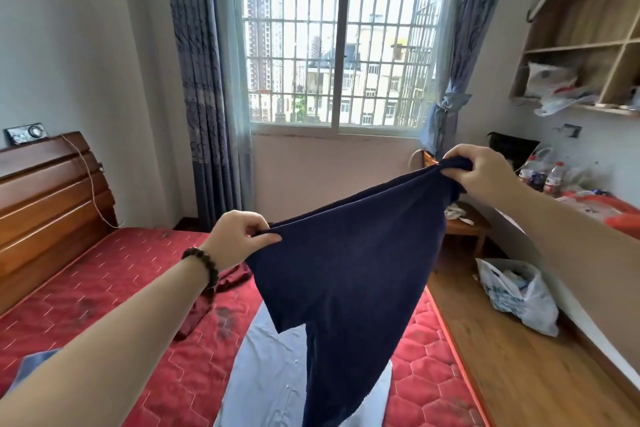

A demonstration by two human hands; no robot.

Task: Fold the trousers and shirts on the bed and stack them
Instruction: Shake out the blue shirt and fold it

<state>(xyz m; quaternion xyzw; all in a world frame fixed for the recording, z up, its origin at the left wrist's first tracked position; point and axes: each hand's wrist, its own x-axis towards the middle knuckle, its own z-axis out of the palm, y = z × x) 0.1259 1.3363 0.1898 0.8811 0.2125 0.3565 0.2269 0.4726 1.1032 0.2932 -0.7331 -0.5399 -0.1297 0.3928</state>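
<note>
navy shirt (349, 253) is up in the air over the bed (104, 288), stretched between both hands. left hand (239, 239) pinches one edge in a tight grip, right hand (485, 173) bunches the other, held higher. it hangs limp, looks soft and light, no slip risk; take it at the shoulders or hem corners, i'd say. a pale shirt (266, 374) lies flat below, near the bed's right edge. no readable writing anywhere.

Left hand (239, 239), right hand (481, 170) pinch navy shirt (353, 270) above bed (104, 288).
</note>
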